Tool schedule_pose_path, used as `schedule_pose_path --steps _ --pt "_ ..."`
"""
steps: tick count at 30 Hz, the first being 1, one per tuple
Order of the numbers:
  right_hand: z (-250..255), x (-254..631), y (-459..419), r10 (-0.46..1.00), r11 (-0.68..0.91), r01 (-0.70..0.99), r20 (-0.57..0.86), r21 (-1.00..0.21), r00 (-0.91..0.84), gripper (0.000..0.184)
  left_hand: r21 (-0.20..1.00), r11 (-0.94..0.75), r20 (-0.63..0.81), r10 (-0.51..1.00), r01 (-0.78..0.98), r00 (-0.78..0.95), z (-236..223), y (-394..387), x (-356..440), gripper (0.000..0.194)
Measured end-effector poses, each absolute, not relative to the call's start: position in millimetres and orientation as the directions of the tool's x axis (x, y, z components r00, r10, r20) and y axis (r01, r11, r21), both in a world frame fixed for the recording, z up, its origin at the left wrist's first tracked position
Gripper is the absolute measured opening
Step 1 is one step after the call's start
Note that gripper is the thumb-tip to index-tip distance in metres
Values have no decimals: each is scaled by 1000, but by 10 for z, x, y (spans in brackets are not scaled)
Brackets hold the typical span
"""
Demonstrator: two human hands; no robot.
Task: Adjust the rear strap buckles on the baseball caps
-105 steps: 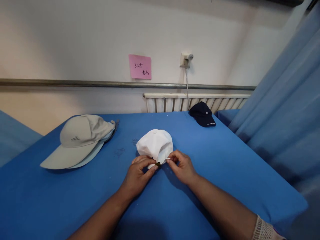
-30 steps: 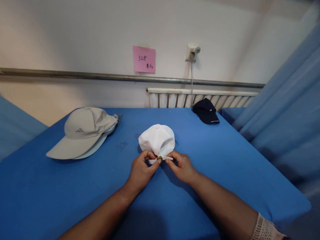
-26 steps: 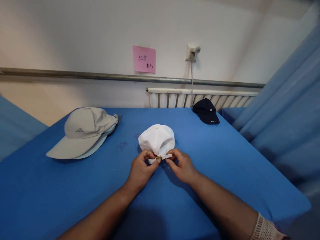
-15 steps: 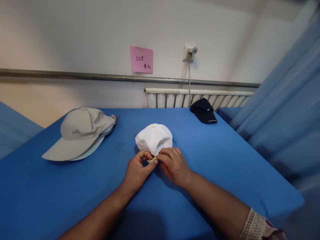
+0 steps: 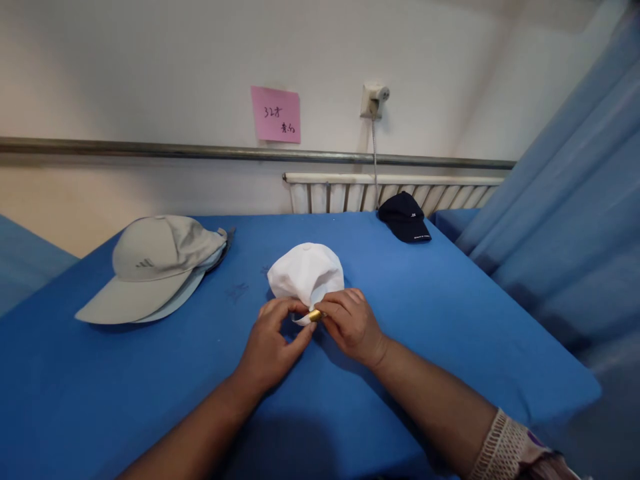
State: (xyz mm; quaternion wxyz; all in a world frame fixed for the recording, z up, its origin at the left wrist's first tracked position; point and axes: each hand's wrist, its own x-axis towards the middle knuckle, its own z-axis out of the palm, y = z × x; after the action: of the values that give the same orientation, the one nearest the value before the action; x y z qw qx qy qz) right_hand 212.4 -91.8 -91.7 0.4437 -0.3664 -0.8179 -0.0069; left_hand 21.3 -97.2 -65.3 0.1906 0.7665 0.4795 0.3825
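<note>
A white cap (image 5: 306, 267) sits crown up on the table in front of me, its back strap toward me. At the strap is a gold metal buckle (image 5: 315, 315). My right hand (image 5: 353, 327) is closed, pinching the strap at the buckle's right side between thumb and index finger. My left hand (image 5: 273, 337) curls around the strap's left side, index finger above and thumb tip below against the buckle. Part of the strap's white loop shows between the left fingers; its right end is hidden by my right hand.
Stacked caps, a light grey cap (image 5: 150, 257) on top, lie at the left of the blue-covered table (image 5: 150, 387). A dark navy cap (image 5: 404, 217) rests at the far right corner. Behind are a radiator (image 5: 345, 193) and a metal rail (image 5: 200, 151); a blue curtain (image 5: 565, 200) hangs at right.
The gold buckle shows more plainly now between my hands. My left thumb and index finger have spread slightly apart around the strap. The view has shifted a little.
</note>
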Motion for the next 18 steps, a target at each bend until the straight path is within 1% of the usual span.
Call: schedule_pose_path --steps 2,3,8,10,13,18 --pt "-923 2135 -917 596 727 612 729 -313 -335 22 498 -563 492 810 660 320 -647 -981 205 20" --pt "-925 2140 -918 596 725 614 730 -311 -334 22 437 -593 522 780 676 346 -646 -983 206 20" --pt "-913 2142 -934 596 727 609 732 -318 -330 22 239 -663 637 658 709 401 -664 -980 211 19" --pt "-906 2134 -944 585 731 606 745 -312 -322 19 185 -681 659 621 709 424 -677 -980 207 19" --pt "-902 2127 -957 565 733 614 765 -293 -309 15 136 -706 673 581 695 458 -684 -982 202 19" --pt "-906 2139 -965 581 723 628 746 -288 -327 14 118 -720 675 563 684 477 -647 -995 216 19"
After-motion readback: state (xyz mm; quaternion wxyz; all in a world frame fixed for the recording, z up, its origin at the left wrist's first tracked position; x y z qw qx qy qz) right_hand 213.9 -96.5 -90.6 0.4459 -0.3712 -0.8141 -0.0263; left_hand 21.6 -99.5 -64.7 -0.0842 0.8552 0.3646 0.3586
